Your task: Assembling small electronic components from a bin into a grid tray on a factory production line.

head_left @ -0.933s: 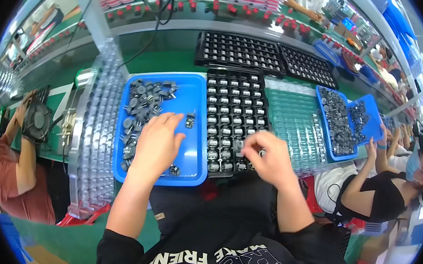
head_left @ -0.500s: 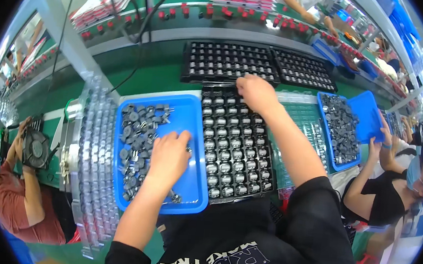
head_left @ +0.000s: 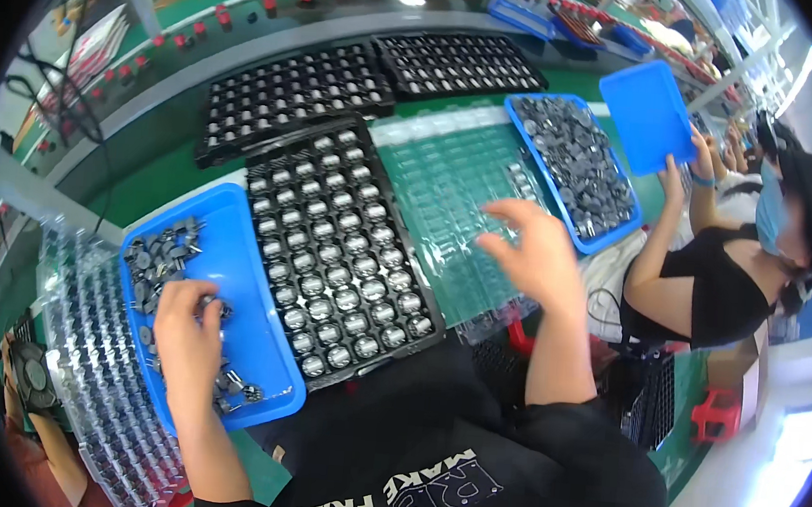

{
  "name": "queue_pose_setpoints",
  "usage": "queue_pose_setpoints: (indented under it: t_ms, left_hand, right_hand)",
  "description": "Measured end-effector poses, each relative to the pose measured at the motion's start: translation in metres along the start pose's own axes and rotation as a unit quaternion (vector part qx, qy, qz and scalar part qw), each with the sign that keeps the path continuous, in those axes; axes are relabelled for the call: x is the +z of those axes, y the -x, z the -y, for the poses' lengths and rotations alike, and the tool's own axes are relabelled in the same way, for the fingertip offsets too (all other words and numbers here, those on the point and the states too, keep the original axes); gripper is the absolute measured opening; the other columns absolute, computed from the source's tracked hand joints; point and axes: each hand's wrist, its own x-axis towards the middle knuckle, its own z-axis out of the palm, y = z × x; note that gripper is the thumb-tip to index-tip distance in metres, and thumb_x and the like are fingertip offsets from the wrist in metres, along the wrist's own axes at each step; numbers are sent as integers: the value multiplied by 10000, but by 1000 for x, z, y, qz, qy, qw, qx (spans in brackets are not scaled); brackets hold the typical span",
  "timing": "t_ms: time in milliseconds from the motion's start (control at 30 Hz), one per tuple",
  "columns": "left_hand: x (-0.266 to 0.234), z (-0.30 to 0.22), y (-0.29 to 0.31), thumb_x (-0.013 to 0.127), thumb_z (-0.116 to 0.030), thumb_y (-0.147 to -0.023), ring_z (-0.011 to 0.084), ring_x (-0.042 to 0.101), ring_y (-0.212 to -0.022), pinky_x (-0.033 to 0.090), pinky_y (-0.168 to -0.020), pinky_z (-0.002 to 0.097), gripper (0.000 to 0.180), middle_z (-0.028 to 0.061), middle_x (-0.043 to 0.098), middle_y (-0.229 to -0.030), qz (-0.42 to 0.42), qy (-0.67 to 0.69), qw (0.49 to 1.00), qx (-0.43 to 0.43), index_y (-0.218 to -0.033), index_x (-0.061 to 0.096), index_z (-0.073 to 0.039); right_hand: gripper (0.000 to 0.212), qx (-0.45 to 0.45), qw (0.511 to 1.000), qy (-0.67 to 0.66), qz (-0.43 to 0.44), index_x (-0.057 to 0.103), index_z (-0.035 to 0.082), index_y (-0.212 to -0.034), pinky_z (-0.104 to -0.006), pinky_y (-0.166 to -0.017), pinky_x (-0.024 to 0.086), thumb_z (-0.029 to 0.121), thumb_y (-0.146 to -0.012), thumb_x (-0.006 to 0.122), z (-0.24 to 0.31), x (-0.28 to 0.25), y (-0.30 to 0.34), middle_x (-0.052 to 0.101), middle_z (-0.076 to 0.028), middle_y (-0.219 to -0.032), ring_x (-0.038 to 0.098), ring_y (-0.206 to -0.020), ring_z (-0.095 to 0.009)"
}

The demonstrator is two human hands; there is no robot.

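My left hand (head_left: pixel 188 336) is inside the near blue tray (head_left: pixel 247 312), fingers curled and pinching around a small grey component with metal pins. Loose grey components (head_left: pixel 160 258) of that kind lie along the tray's left side and under the hand. My right hand (head_left: pixel 544 260) holds nothing; its thumb and fingers are apart above a clear plastic blister tray (head_left: pixel 448 262). Between my hands lies a black tray (head_left: pixel 335 248) with rows of pockets, many holding shiny silver cylindrical parts.
Two more filled black trays (head_left: pixel 295 92) (head_left: pixel 459 65) stand behind. At right is a blue tray (head_left: pixel 576 157) heaped with grey components; beside it a co-worker holds up another blue tray (head_left: pixel 648 115). Stacked clear blister trays (head_left: pixel 106 363) stand at left.
My view has turned right. My right hand has left the black tray's far edge and moved over the clear blister tray, its fingers opening. My left hand remains in the blue tray.
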Motion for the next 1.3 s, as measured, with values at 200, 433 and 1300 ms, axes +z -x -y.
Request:
queue_pose_setpoints:
  t_ms: [200,433,1300]
  left_hand:
    - [-3,-8,15,744,74,-766,127,490,-715,440,-669,271,222,35,572,-874,-6,32,996,-80,-953,655,-6]
    - [14,-11,39,727,61,-799,94,428,-702,395,-640,240,179,-4,516,-874,-51,71,990,-106,-926,620,-5]
    - [20,28,72,514,-3,-1009,84,569,-874,448,-747,213,278,56,631,-1139,-112,190,964,-145,-1280,574,-11]
  right_hand:
    - [358,204,965,112,-117,712,10,-1080,-392,-833,554,149,-770,824,-92,-28,67,737,-188,-989,716,-933,-329]
    - [368,198,970,73,-124,656,-2,-949,-391,-741,556,179,-722,881,-87,-6,74,714,-153,-853,696,-779,-270]
    - [166,112,978,-142,-103,751,20,-1008,-289,-725,552,-19,-849,721,-113,-10,97,719,-116,-1156,707,-816,-178]
